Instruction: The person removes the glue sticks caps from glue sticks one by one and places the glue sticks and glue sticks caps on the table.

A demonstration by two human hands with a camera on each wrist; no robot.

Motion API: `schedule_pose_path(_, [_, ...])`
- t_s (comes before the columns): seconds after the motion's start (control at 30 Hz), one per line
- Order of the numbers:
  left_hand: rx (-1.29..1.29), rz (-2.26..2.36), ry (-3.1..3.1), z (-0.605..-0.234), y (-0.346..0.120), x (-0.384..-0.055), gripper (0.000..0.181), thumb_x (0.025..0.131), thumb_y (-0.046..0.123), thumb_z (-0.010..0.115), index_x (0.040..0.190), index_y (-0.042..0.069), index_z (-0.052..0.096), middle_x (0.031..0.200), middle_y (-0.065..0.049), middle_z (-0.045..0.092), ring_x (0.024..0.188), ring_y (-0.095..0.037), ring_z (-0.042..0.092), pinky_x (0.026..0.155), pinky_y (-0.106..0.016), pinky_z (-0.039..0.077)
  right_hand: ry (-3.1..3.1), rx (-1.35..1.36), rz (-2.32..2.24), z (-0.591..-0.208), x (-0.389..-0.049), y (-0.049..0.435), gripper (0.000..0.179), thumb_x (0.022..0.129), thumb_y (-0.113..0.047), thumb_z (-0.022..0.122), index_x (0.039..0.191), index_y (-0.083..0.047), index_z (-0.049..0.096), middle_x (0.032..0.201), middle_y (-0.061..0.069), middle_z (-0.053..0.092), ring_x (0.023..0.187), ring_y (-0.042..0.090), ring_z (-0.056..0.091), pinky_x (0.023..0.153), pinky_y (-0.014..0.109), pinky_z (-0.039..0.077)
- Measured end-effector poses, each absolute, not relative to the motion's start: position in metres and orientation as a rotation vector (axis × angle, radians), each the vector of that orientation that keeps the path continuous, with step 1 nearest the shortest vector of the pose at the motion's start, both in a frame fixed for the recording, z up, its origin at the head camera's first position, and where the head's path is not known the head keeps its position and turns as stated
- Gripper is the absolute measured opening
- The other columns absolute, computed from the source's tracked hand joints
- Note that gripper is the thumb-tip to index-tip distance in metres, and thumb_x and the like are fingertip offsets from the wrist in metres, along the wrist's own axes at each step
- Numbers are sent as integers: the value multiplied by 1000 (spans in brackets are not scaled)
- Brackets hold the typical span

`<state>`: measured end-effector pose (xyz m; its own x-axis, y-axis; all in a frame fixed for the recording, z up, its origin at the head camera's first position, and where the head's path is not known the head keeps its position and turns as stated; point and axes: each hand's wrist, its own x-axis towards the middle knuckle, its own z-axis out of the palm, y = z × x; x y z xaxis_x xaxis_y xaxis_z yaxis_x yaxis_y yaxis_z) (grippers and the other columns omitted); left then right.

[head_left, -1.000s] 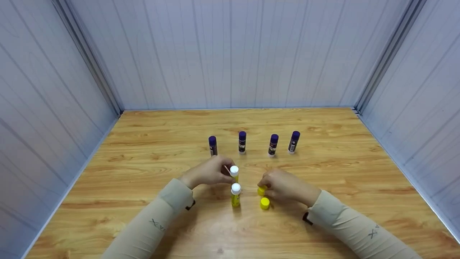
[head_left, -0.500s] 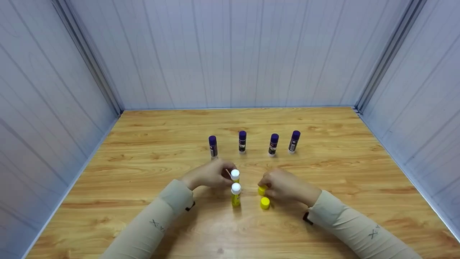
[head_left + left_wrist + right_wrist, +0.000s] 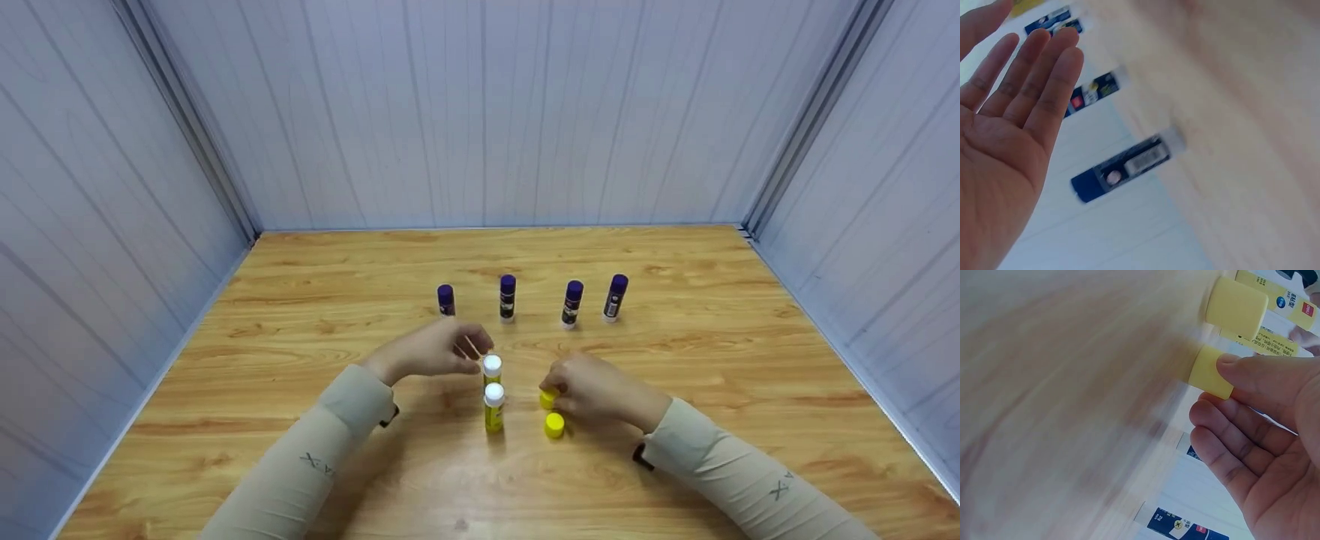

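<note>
Two yellow glue sticks with white tops stand upright, one behind the other: the rear glue stick (image 3: 492,367) and the front glue stick (image 3: 493,409). My left hand (image 3: 429,351) is just left of the rear one, fingers extended and apart from it. The left wrist view shows that palm holding nothing. To the right, my right hand (image 3: 600,388) pinches a yellow cap (image 3: 1207,373) between thumb and fingers, down at the tabletop. A second yellow cap (image 3: 554,426) stands close in front of it, untouched.
Farther back stands a loose row of purple-capped glue sticks: a left one (image 3: 446,298), a second (image 3: 508,298), a third (image 3: 572,304) and a right one (image 3: 615,298). The wooden table (image 3: 337,277) meets pale panel walls (image 3: 480,112) at the back and sides.
My left hand has let go of the rear yellow glue stick and moved slightly up and left, its fingers spreading. The right hand stays in place with its cap.
</note>
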<state>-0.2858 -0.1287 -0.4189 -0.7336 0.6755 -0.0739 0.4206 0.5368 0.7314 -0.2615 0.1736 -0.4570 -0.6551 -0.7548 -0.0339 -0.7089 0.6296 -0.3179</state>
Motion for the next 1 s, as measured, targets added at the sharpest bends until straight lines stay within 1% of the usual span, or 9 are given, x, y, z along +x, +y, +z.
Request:
schedule_pose_path(0.1, [897,1030,2489,-408,-133,-287,29,102,8,73,131,3,71,129,-17,73,118,-32,73,103,-46,61,2687,-1225,-425,-458,-262,174,10,94,-4,78,102,-7,84,87,1,74,75,7,55,71,28,53])
schedule_pose_path(0.2, [908,1043,2570,-401,-137,-289,30,103,9,73,133,4,70,128,-15,73,116,-29,73,101,-45,62,2687,-1222,-427,-458,-262,175,9,94,-4,78,100,-8,84,85,0,73,74,8,54,70,28,52])
schedule_pose_path(0.33, [940,1118,2691,-397,-142,-293,32,103,10,73,134,2,69,128,-15,73,113,-28,72,101,-45,61,2690,-1206,-428,-458,-261,175,9,94,-4,78,99,-8,84,84,-1,71,74,8,54,70,28,52])
schedule_pose_path(0.37, [942,1149,2718,-397,-143,-295,33,103,11,74,134,1,69,128,-16,73,112,-29,72,101,-46,61,2692,-1204,-428,-458,-261,175,10,94,-4,78,100,-8,84,84,-2,71,74,7,54,70,28,51])
schedule_pose_path(0.47, [952,1235,2801,-398,-146,-299,34,102,12,76,132,-2,69,126,-19,73,112,-35,72,101,-50,61,2693,-1240,-424,-458,-261,175,7,94,-3,77,95,-8,82,81,-2,68,72,8,51,68,27,49])
schedule_pose_path(0.57, [903,1272,2875,-402,-148,-305,38,101,15,78,133,-2,67,129,-19,72,118,-39,69,103,-52,59,2693,-1275,-428,-459,-261,175,8,94,-2,77,90,-9,79,79,-3,65,72,8,48,67,27,46])
schedule_pose_path(0.77, [660,1250,2946,-411,-152,-317,57,101,22,80,147,0,57,148,-19,62,137,-38,59,115,-52,51,2690,-1273,-435,-459,-261,174,13,94,-2,77,85,-11,76,76,-5,60,70,8,45,65,26,42])
schedule_pose_path(0.87, [555,1256,2932,-416,-154,-322,61,100,24,81,150,1,53,151,-19,58,140,-39,56,117,-53,49,2695,-1285,-423,-458,-261,174,15,94,-2,76,82,-11,74,74,-4,58,69,8,43,64,26,40])
schedule_pose_path(1.0, [455,1294,2871,-422,-155,-329,66,100,26,81,153,1,50,153,-21,56,142,-40,55,118,-54,49,2701,-1280,-413,-457,-260,174,9,94,-3,76,87,-9,79,76,-3,61,69,8,45,64,26,42])
